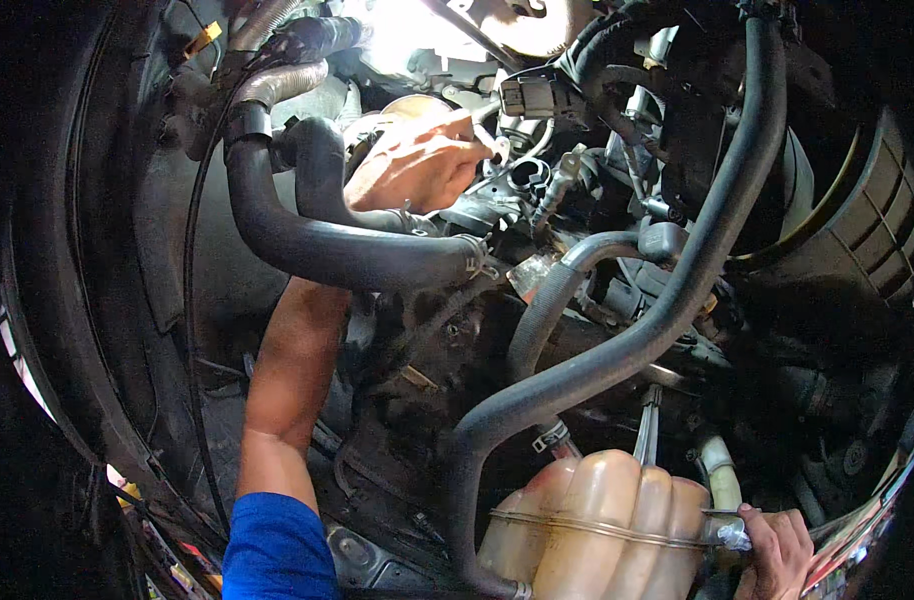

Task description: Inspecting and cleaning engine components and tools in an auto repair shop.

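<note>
My left arm, in a blue sleeve, reaches up beneath a thick black hose (347, 252) into the engine bay. Beyond that hose, my left hand (417, 165) is closed, its fingers bent against metal engine parts; their tips and anything in them are hidden. A spring clamp (480, 257) sits on the hose's end, just below this hand. At lower right, my right hand (777, 548) is closed with bent fingers beside a translucent, yellowed coolant tank (597, 510). It is close to a small silvery piece (734, 535) at the tank's side; what it grips cannot be made out.
A long black hose (617, 350) curves from the upper right down past the tank. Another ribbed hose (542, 310) bends beside it. A grey connector (529, 98) hangs near the left hand. A slatted black shroud (867, 225) stands at right. Bright light falls at the top.
</note>
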The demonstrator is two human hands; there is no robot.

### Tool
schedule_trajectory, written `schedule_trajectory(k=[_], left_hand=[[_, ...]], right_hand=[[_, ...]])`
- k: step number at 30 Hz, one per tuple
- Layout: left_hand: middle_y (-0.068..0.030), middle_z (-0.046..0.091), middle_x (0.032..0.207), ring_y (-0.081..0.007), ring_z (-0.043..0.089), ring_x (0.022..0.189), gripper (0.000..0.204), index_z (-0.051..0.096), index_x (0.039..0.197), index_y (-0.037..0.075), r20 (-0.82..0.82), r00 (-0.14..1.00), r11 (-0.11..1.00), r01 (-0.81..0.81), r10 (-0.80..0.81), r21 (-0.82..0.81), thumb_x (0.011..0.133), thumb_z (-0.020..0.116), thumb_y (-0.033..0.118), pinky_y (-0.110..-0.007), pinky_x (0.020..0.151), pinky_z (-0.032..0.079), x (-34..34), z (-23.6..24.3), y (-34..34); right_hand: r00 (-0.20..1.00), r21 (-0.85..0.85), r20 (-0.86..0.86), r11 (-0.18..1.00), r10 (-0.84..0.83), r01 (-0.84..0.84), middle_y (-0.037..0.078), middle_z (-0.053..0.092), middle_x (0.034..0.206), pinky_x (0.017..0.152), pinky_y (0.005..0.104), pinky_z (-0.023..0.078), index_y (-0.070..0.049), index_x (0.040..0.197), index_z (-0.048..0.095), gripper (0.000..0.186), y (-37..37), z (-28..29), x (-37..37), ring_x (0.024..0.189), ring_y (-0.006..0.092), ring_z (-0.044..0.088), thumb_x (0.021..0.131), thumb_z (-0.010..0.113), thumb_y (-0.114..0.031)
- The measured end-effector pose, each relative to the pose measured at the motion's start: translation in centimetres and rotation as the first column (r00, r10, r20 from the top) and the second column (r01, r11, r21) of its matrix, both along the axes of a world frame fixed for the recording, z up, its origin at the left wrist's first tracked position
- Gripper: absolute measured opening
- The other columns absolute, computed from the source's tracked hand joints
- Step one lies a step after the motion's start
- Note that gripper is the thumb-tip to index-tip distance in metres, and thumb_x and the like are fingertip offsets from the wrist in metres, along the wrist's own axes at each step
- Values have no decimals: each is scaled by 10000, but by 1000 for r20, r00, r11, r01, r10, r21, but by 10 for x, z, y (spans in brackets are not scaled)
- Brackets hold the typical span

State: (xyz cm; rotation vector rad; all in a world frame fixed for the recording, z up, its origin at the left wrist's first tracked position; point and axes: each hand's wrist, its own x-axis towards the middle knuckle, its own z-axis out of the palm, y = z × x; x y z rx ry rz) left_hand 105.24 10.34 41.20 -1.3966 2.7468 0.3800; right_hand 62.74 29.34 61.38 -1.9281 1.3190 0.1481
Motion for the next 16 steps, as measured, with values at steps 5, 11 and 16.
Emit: schedule_trajectory(k=[5, 11, 16], left_hand=[[-118, 635, 877, -307, 643, 852, 273, 672, 1154, 137, -81, 997, 1000, -22, 21, -10, 907, 554, 144, -417, 765, 503, -6, 5, -3], [-129, 624, 953, -301, 639, 880, 271, 683, 1152, 132, -55, 996, 998, -67, 66, -4, 922, 544, 167, -421, 774, 505, -8, -4, -3], [-125, 617, 984, -300, 637, 929, 294, 667, 1192, 144, -16, 1000, 1000, -16, 16, 9, 926, 560, 209, -422, 800, 507, -5, -9, -6]], right_hand=[[1000, -11, -7, 1000, 6, -6, 202, 629, 1001, 755, 453, 498, -16, 1223, 594, 521, 0, 0, 0, 854, 386, 598, 730, 476, 108], [999, -2, -39, 1000, -2, 2, 188, 634, 984, 756, 449, 499, -26, 1189, 614, 488, 0, 2, 2, 858, 378, 600, 736, 490, 106], [999, 0, -48, 1000, 1, -1, 183, 636, 999, 769, 454, 500, -39, 1218, 596, 526, 0, 2, 2, 867, 375, 603, 719, 512, 108]])
